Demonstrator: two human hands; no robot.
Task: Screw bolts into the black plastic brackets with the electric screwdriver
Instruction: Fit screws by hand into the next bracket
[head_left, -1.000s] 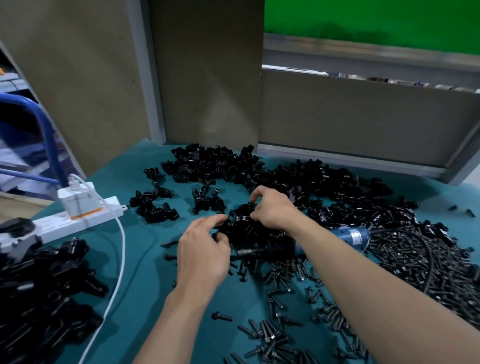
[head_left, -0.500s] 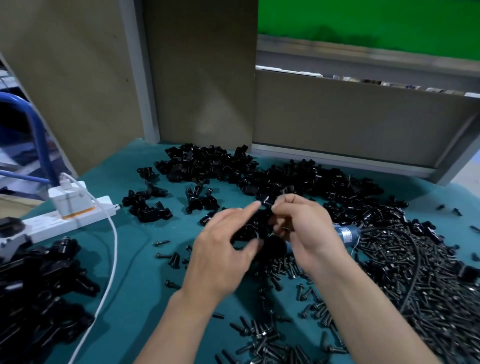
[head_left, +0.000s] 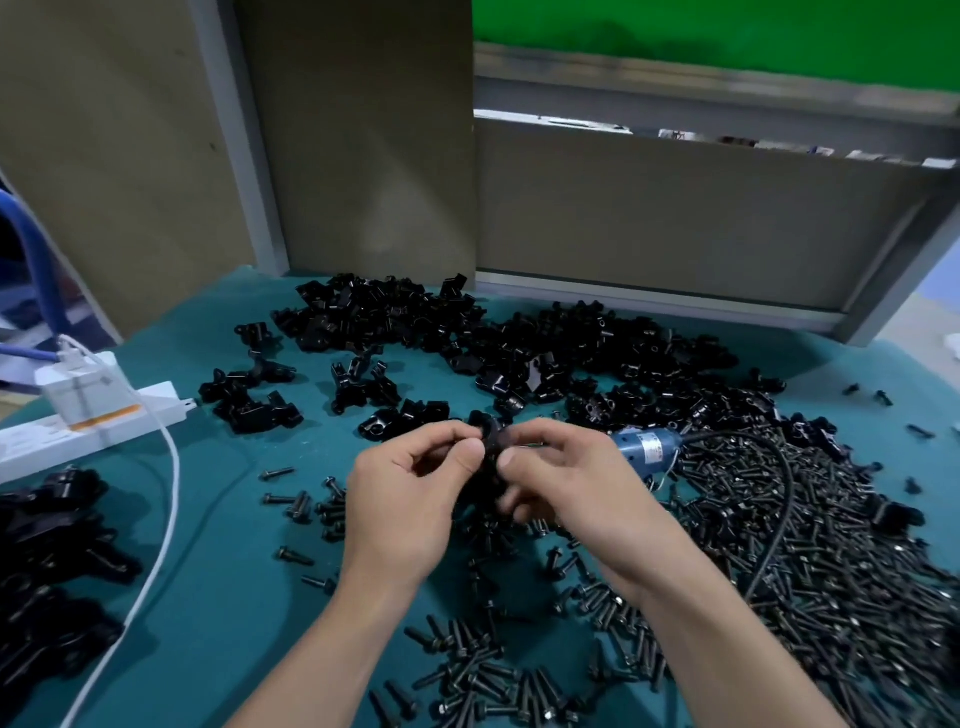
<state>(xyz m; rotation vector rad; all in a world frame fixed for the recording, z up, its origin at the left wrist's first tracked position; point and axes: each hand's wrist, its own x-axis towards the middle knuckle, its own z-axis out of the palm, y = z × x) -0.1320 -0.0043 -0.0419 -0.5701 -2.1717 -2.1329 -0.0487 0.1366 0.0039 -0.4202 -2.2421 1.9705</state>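
Note:
Both hands meet above the teal table and hold one black plastic bracket (head_left: 488, 441) between them. My left hand (head_left: 410, 493) pinches its left side with thumb and fingers. My right hand (head_left: 566, 483) grips its right side, fingers curled round it. The blue electric screwdriver (head_left: 647, 449) lies on the table just behind my right hand, its black cable (head_left: 779, 509) looping over the bolts. A large heap of black bolts (head_left: 841, 561) covers the right side. Loose bolts (head_left: 483, 675) lie near my forearms. A pile of brackets (head_left: 467, 338) spreads along the back.
A white power strip (head_left: 88, 431) with a plugged charger and white cable (head_left: 166, 509) sits at the left. More black parts (head_left: 47, 561) are heaped at the near left. Brown partition panels (head_left: 363, 156) close off the back of the table (head_left: 234, 519).
Both hands have lifted a bracket off the pile and drawn it toward me. My left hand's fingers have closed onto it. The screwdriver still lies on the table.

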